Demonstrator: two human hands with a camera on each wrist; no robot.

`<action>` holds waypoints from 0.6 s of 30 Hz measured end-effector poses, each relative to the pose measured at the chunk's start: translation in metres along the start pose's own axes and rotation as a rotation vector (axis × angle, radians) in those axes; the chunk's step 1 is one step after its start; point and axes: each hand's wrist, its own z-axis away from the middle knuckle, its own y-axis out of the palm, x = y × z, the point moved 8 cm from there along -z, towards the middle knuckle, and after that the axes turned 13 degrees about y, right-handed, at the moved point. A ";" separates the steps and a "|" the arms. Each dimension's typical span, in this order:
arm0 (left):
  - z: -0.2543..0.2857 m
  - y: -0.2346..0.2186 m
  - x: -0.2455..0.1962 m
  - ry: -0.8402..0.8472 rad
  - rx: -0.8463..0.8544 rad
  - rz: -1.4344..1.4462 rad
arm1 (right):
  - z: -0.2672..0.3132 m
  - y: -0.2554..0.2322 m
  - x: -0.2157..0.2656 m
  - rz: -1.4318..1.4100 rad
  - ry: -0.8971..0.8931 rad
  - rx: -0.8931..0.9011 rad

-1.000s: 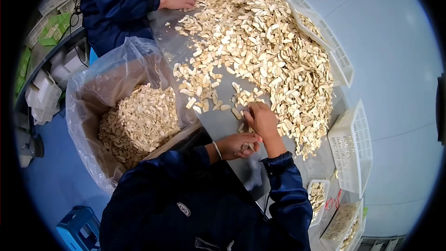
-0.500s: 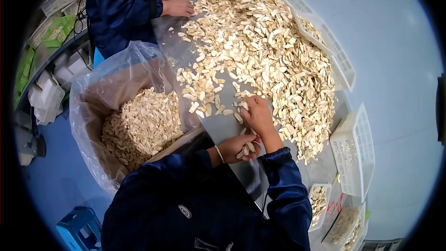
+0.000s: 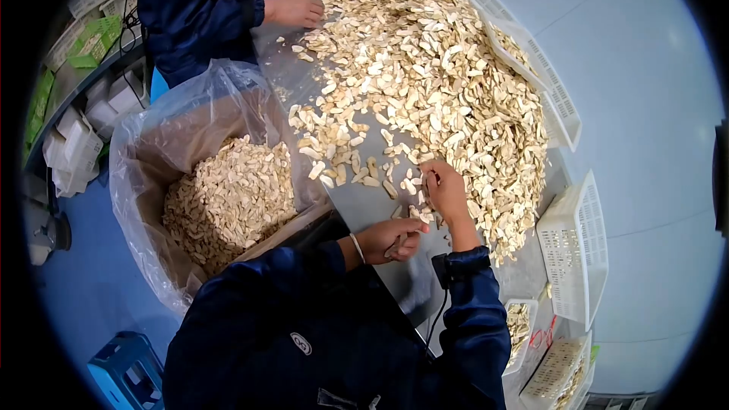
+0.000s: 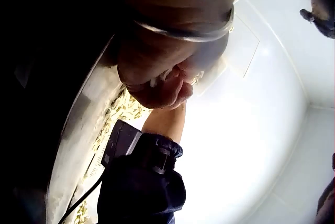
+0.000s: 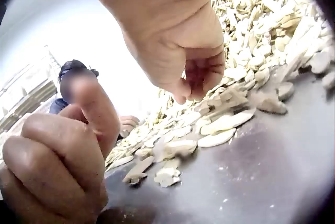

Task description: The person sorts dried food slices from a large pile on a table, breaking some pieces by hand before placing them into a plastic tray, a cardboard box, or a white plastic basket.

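Note:
My left hand (image 3: 391,241), with a pale bracelet at its wrist, curls around pale dried slices. The edge of one slice (image 3: 392,247) shows between its fingers in the head view, and the left wrist view shows pale bits inside the curled fingers. Further right, my right hand (image 3: 449,191) reaches down at the near edge of a big heap of dried slices (image 3: 433,68). In the right wrist view its fingers bend inward close over the slices, and no slice shows at the fingertips. Loose slices (image 3: 411,184) are scattered on the metal table (image 3: 353,201) beside it.
At left stands a plastic-lined box (image 3: 121,159) of smaller pieces. White baskets (image 3: 573,247) line the table's right edge; a small tray (image 3: 519,326) of slices sits nearer. Another person's hand (image 3: 296,11) works at the heap's far left. A blue stool (image 3: 129,372) stands on the floor.
My right hand has moved slightly right and toward the heap. Fewer slices show in my left hand, and more lie loose on the table between the hands.

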 end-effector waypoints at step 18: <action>-0.003 -0.008 0.007 -0.113 -0.019 -0.134 | 0.018 -0.042 -0.050 0.150 0.110 -0.024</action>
